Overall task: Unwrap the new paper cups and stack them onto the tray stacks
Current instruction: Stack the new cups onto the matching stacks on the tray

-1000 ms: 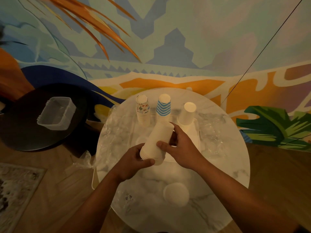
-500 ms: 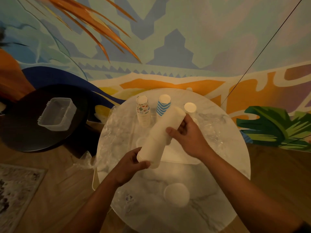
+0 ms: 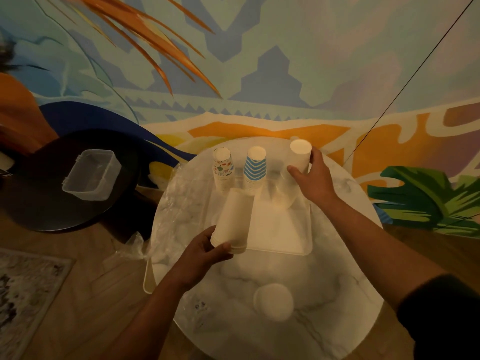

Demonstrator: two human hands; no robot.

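Marble table (image 3: pixel 324 294) against painted mural wall (image 3: pixel 259 61)

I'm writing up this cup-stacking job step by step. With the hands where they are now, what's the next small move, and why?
Probably let the right hand settle its white cups onto the right-hand stack on the tray, then release. They are already upside down over that spot, beside the blue striped stack, and the left hand holds more white cups waiting.

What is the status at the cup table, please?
Left hand gripping loose white cup stack. Right hand gripping white stack at tray. Wrap beside tray, not blocking.
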